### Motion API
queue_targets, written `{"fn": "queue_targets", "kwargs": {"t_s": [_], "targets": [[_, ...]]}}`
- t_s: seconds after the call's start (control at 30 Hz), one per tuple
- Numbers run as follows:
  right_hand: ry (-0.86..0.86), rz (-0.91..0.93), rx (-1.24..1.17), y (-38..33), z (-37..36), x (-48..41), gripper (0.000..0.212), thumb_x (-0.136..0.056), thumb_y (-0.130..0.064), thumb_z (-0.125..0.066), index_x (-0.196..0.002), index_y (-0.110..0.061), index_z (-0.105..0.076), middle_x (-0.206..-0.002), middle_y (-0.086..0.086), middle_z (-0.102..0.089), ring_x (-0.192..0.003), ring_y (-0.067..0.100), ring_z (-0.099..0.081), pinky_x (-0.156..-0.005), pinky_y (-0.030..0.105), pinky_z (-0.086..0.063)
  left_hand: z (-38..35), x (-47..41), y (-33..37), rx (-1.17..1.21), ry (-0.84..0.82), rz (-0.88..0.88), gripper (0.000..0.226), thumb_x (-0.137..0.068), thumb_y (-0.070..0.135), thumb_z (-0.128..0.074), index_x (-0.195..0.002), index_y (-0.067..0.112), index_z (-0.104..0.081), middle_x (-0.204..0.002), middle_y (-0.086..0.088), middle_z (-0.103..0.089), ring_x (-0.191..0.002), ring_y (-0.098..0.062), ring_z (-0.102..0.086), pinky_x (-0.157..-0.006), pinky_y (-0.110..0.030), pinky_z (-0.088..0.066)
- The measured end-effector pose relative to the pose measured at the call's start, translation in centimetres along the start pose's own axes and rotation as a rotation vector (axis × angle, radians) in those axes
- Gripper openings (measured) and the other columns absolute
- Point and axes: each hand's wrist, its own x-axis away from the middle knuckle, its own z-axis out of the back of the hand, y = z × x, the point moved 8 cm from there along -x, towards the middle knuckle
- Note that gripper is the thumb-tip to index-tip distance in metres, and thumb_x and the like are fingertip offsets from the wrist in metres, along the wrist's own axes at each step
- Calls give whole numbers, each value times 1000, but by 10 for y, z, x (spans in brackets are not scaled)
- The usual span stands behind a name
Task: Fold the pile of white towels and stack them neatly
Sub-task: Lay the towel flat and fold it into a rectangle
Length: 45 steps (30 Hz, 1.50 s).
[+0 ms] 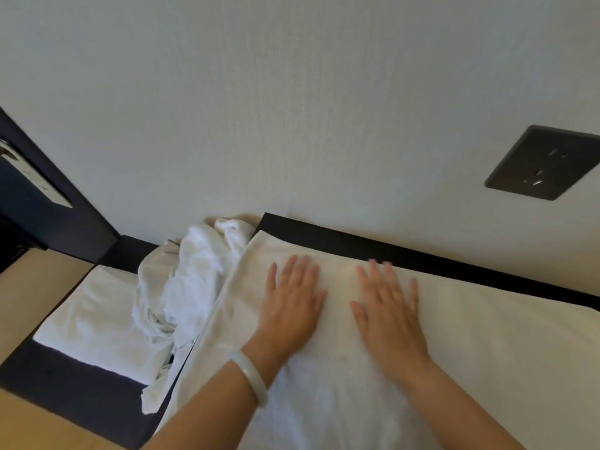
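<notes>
A large white towel lies spread flat over the dark table, reaching from the centre to the right edge of view. My left hand and my right hand both press flat on it side by side, fingers straight and pointing toward the wall. A pale bangle sits on my left wrist. To the left of the spread towel lies a crumpled pile of white towels. Further left, a folded white towel lies flat on the dark surface.
The dark table butts against a white wall. A dark wall socket sits on the wall at the right. A light wooden surface borders the table at the left, with a dark panel behind it.
</notes>
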Motion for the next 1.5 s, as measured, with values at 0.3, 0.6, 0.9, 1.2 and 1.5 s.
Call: {"fn": "queue_targets", "kwargs": {"t_s": [0.3,0.6,0.9,1.2,1.5], "targets": [[-133,-361,142,147,5,4,87,-89,-65,17,-160,-18,-5,-167,1,-4,-154,16,3,-123,45,7,-2,-26,-112,-61,-116,371,64,-101,55,-12,-158,29,-4,-166,-3,1,-152,-29,2,-120,-57,-6],[-33,-134,33,123,-4,54,66,-97,-47,-24,-153,-13,-36,-161,6,-30,-149,21,-25,-121,40,-11,-37,39,37,-91,-5,-57,59,-99,50,-27,-153,28,-34,-161,-4,-26,-149,-27,-22,-115,-60,-12],[40,-224,37,61,5,73,60,-92,-37,-33,-135,-2,-58,-142,17,-55,-135,31,-49,-114,45,-16,-43,70,121,-19,29,-151,58,-96,38,-32,-145,10,-48,-153,-11,-41,-142,-29,-37,-111,-54,-18],[-30,-684,38,189,26,186,64,-105,-41,-18,-157,-5,-11,-166,13,-9,-154,24,-4,-123,44,1,-18,117,-16,-21,9,192,71,-95,47,-8,-157,14,-20,-163,-6,-17,-151,-23,-12,-120,-50,1],[-34,-187,0,-5,-10,203,63,-92,-33,-34,-145,0,-46,-152,14,-44,-142,26,-41,-116,47,-19,-32,192,76,-33,-25,-118,61,-97,37,-32,-154,14,-32,-161,-6,-26,-149,-24,-24,-115,-57,-16]]}}
